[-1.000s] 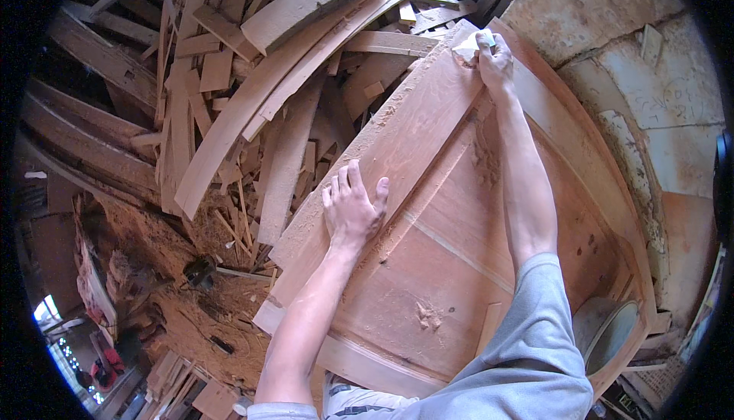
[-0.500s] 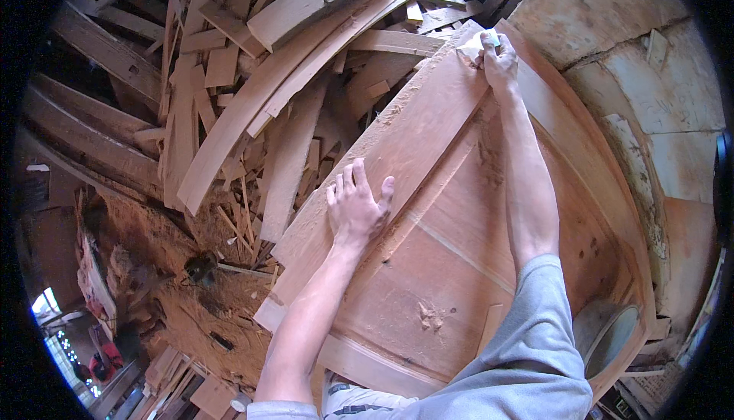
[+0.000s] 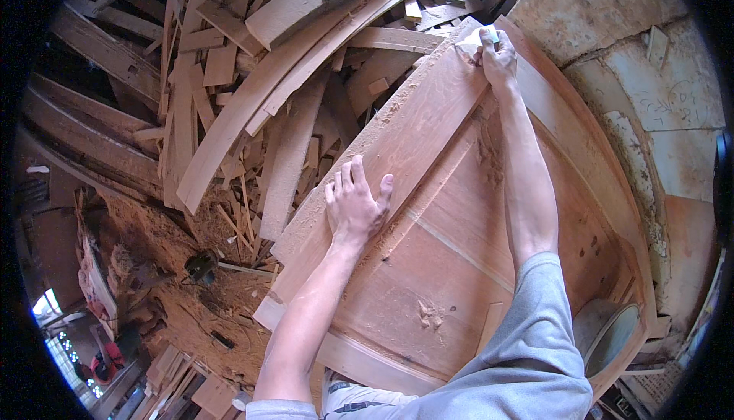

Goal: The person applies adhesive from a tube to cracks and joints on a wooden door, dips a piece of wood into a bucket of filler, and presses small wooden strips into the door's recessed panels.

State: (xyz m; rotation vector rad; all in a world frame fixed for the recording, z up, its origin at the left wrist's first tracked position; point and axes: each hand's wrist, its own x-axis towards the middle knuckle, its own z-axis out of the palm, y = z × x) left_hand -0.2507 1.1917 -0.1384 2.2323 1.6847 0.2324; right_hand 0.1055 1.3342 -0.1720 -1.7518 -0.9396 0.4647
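A large wooden panel [image 3: 413,275] with a raised frame and a curved right edge lies in front of me. My left hand [image 3: 356,202] rests on its wide left board [image 3: 417,141], fingers spread, holding nothing. At the far end of that board, my right hand [image 3: 498,59] is closed on a small flat white piece [image 3: 483,37]. Its edge lies at the board's surface; my fingers hide the rest, so its exact kind cannot be told. Fine wood dust and shavings cling along the board's edges.
Offcuts and curved planks [image 3: 287,76] are heaped left of the panel. Sawdust [image 3: 176,313] covers the floor at lower left. A round metal-looking container [image 3: 612,340] stands on the panel at lower right. Large pale sheets [image 3: 665,91] lie along the right side.
Hardly anything differs. My right hand stays at the board's far end with the white piece, and my left hand stays flat on the board.
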